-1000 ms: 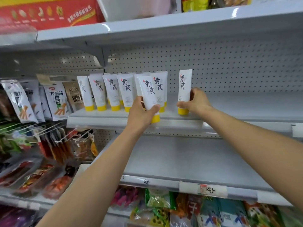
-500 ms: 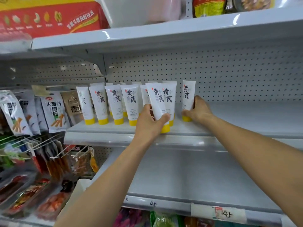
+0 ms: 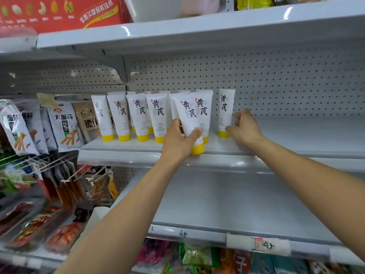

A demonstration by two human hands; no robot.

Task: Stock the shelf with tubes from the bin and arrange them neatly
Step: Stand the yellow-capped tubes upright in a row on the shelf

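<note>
The tilted tube [image 3: 188, 119], white with a yellow cap, leans top-left at the front lip of the middle shelf [image 3: 296, 135], cap down near the edge. The left-hand grip [image 3: 177, 142] is closed round its lower half, with the thumb across the front and the fingers behind. Touching the tilted tube on its right and set a little further back is an upright tube [image 3: 204, 113]. Further right of the tilted tube, across a small gap, the rightmost tube [image 3: 226, 111] stands cap-down. The right-hand grip [image 3: 245, 127] seems to pinch it low, thumb by the cap and curled fingers at its far edge, though those fingers are blurred. Left of the tilted tube, four front-row tubes [image 3: 138, 117] stand in a fairly even line, and more tube tops show behind them.

Stocking looks well begun but not finished. The tilted tube has yet to be stood straight and brought into line, and the gap on its right probably wants closing. Far to its right the shelf carries no tubes yet. The bin is not in view, so how much stock is left cannot be told.

Well left of the tilted tube hang snack packets [image 3: 65, 127]. Below it is a lower shelf [image 3: 237, 204] with a handwritten price label [image 3: 264, 246], and above it to the left sits a red carton [image 3: 59, 12].
</note>
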